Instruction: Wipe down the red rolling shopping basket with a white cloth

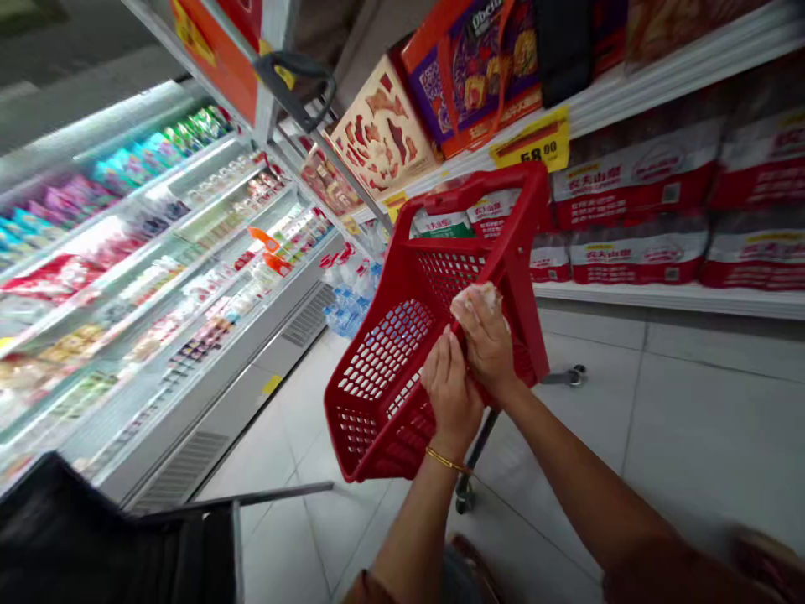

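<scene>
A red plastic shopping cart (371, 403) with perforated walls is right in front of me, tilted in the view. My left hand (449, 390) grips its near top rim, fingers lying over the edge and a gold bangle at the wrist. Close beside it, my right hand (489, 344) presses a crumpled whitish cloth (473, 302) onto the same rim. Part of the cloth is hidden under the fingers. The basket's inside shows bare red mesh, and its handle (484, 186) points away toward the shelf.
Bottled-water packs (635, 180) and gift boxes (478, 67) fill the shelf at right. A refrigerated display (157, 327) runs along the left. Loose water bottles (352, 298) stand on the floor behind the cart. A black object (126, 545) with a metal bar sits at lower left.
</scene>
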Available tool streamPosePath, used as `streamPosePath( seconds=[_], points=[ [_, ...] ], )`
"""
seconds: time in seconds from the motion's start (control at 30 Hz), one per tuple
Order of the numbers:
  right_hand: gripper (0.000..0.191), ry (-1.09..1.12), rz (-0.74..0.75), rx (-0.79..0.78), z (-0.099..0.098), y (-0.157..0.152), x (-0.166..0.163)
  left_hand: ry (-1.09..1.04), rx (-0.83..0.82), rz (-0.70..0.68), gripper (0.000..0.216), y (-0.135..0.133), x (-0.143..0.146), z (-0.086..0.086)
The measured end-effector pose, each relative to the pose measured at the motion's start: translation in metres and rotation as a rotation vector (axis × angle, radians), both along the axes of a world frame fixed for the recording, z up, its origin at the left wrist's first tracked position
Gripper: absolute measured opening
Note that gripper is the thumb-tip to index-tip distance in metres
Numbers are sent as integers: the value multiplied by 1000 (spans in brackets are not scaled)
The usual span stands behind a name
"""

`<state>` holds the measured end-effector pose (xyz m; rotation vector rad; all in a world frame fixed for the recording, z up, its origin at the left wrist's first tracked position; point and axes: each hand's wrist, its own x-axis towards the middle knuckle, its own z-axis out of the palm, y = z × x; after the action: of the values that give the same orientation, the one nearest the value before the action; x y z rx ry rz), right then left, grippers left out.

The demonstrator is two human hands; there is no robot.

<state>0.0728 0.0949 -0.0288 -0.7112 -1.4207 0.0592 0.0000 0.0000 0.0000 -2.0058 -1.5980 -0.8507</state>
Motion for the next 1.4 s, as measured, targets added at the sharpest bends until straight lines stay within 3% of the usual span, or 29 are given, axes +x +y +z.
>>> streamPosePath(
  seconds=[0.2, 0.53, 0.87, 1.13, 1.4],
  points=[
    [46, -74, 55, -40, -14, -10, -2, -23, 18, -20, 64, 4, -2, -4],
    [42, -338, 42, 37, -8, -18, 19, -6, 1, -59, 74, -18, -10, 7],
    [39, -570, -11, 155, 25, -26, 44, -17, -43, -87, 75, -40, -22, 10],
    [41, -611, -108, 140, 49, -28, 62, -33, -45, -133, 76, -50, -32, 11],
    [43, -671, -95, 51, 73, -37, 72, -65, -54, -177, 74, -60, -44, 14]
  ],
)
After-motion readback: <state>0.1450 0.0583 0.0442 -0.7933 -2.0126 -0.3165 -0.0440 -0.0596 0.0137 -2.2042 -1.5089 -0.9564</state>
